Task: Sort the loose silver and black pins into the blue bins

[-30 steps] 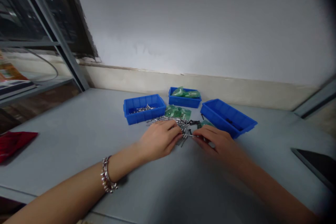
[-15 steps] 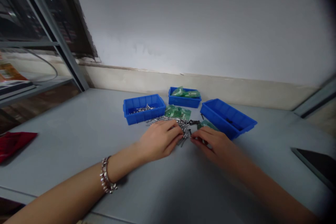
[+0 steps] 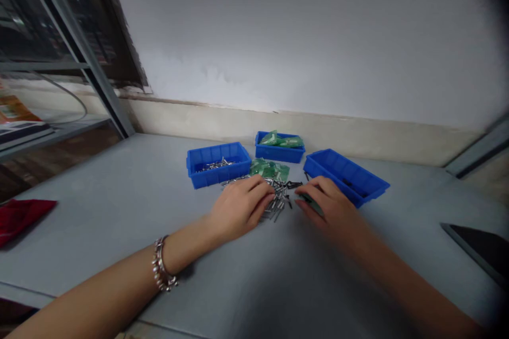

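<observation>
- Pile (image 3: pixel 277 205): shiny silver-grey metal.
- Screws (image 3: pixel 294 185) at the pile's right edge: black.
- Left bin (image 3: pixel 222 175), back bin (image 3: pixel 280 154) and right bin (image 3: pixel 350 172), set around the pile: all the same solid, unpatterned blue.
- Bag (image 3: pixel 268 169) just behind the pile: see-through green with whitish patches.
- Table (image 3: pixel 119 201) under the pile: plain pale grey.
- Wall (image 3: pixel 298 42) behind the pile: greyish white, with a cream band along its foot.
- Cloth (image 3: pixel 24 220) far left of the pile: deep red.
- Panel (image 3: pixel 477 249) far right of the pile: black, grey-edged.
</observation>
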`<state>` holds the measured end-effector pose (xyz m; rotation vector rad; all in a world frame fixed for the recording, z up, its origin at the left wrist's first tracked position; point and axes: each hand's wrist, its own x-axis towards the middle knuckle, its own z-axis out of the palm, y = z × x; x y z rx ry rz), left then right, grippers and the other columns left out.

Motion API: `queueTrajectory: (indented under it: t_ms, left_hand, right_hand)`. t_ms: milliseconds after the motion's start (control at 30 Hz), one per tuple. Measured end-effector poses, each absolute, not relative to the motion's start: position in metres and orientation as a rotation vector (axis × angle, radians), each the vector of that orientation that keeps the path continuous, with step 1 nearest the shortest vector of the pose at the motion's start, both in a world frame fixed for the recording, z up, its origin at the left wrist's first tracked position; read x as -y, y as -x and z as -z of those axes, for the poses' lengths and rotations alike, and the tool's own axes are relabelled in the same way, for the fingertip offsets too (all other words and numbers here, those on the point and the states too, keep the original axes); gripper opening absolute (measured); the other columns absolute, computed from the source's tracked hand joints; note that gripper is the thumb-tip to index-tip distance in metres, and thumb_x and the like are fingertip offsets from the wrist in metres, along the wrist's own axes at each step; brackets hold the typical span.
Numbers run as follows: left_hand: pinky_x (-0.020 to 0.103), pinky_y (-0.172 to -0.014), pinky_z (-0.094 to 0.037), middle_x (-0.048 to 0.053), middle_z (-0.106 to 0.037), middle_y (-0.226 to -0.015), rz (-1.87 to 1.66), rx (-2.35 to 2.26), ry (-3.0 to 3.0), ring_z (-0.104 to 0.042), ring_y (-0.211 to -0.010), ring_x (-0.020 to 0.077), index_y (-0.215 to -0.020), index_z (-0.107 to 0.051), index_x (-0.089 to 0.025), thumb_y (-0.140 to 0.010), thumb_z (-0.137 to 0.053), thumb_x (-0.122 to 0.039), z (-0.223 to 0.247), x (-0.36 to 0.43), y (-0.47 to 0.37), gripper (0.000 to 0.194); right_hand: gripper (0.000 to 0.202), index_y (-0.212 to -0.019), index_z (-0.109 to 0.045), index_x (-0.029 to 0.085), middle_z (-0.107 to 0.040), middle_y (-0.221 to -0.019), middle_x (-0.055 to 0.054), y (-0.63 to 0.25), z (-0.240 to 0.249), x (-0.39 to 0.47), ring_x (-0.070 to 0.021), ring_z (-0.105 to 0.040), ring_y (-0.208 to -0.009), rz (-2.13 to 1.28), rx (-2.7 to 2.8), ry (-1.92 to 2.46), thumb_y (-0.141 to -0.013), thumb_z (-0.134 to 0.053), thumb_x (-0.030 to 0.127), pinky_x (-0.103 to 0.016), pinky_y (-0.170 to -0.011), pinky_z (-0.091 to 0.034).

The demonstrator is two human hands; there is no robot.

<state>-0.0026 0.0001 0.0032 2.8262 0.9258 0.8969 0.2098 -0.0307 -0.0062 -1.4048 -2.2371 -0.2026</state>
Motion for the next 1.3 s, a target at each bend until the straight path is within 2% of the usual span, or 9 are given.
queueTrajectory:
  t_ms: [167, 300, 533, 733, 900, 1133, 1300]
  left_hand:
    - [0.027, -0.069, -0.046, 0.006, -0.055, -0.087, -1.193, -1.125, -2.723, -0.054, -0.078, 0.0143, -0.091, -0.055, -0.015, -0.09, -0.037, -0.021, -0.009, -0.012, 0.011, 0.018]
    - [0.026, -0.064, -0.044, 0.005, -0.056, -0.087, -1.368, -1.419, -2.656, -0.053, -0.069, 0.0121, -0.089, -0.056, -0.016, -0.088, -0.042, -0.021, -0.014, -0.029, 0.023, 0.015]
    - [0.024, -0.049, -0.034, 0.008, -0.056, -0.092, -1.126, -1.941, -2.803, -0.05, -0.057, 0.0124, -0.088, -0.058, -0.016, -0.085, -0.044, -0.025, -0.016, -0.042, 0.038, 0.016]
    - [0.028, -0.055, -0.037, 0.01, -0.057, -0.09, -0.742, -2.008, -2.849, -0.055, -0.07, 0.02, -0.09, -0.059, -0.014, -0.085, -0.04, -0.018, -0.01, -0.045, 0.039, 0.02]
    - [0.029, -0.057, -0.038, 0.01, -0.057, -0.094, -0.524, -2.111, -2.818, -0.057, -0.076, 0.0218, -0.095, -0.058, -0.016, -0.087, -0.036, -0.018, -0.01, -0.044, 0.035, 0.024]
    - [0.032, -0.059, -0.039, 0.013, -0.055, -0.099, -0.455, -2.077, -2.81, -0.056, -0.078, 0.0235, -0.101, -0.056, -0.014, -0.087, -0.035, -0.018, -0.009, -0.044, 0.034, 0.025]
    - [0.032, -0.062, -0.039, 0.014, -0.052, -0.101, -0.599, -1.989, -2.879, -0.055, -0.08, 0.0236, -0.106, -0.052, -0.011, -0.087, -0.036, -0.018, -0.01, -0.039, 0.031, 0.026]
  right_hand:
    - [0.032, -0.108, -0.054, 0.019, -0.053, -0.096, -0.014, -0.225, 0.021, 0.021, -0.0288, -0.047, -0.086, 0.603, 2.06, 1.664, -0.082, -0.049, 0.036, -0.039, -0.064, -0.04]
    - [0.032, -0.109, -0.053, 0.017, -0.056, -0.093, -0.013, -0.229, 0.029, 0.021, -0.0296, -0.047, -0.084, 0.665, 2.119, 1.77, -0.082, -0.048, 0.034, -0.039, -0.062, -0.038]
    - [0.024, -0.104, -0.056, 0.017, -0.059, -0.089, -0.011, -0.225, 0.032, 0.025, -0.0287, -0.051, -0.085, 0.575, 2.231, 1.829, -0.082, -0.048, 0.024, -0.038, -0.065, -0.039]
    - [0.018, -0.095, -0.059, 0.018, -0.061, -0.085, -0.01, -0.225, 0.035, 0.021, -0.027, -0.053, -0.084, 0.54, 2.216, 1.795, -0.081, -0.047, 0.019, -0.035, -0.064, -0.04]
    - [0.019, -0.094, -0.06, 0.016, -0.063, -0.083, -0.01, -0.23, 0.038, 0.018, -0.0256, -0.054, -0.082, 0.52, 2.21, 1.747, -0.08, -0.047, 0.018, -0.035, -0.066, -0.04]
    - [0.027, -0.096, -0.059, 0.014, -0.066, -0.083, -0.009, -0.233, 0.037, 0.019, -0.0246, -0.055, -0.078, 0.484, 2.252, 1.705, -0.072, -0.048, 0.009, -0.034, -0.066, -0.041]
    - [0.025, -0.087, -0.061, 0.015, -0.063, -0.07, -0.008, -0.235, 0.038, 0.017, -0.0224, -0.056, -0.07, 0.5, 2.253, 1.712, -0.07, -0.045, 0.006, -0.031, -0.06, -0.04]
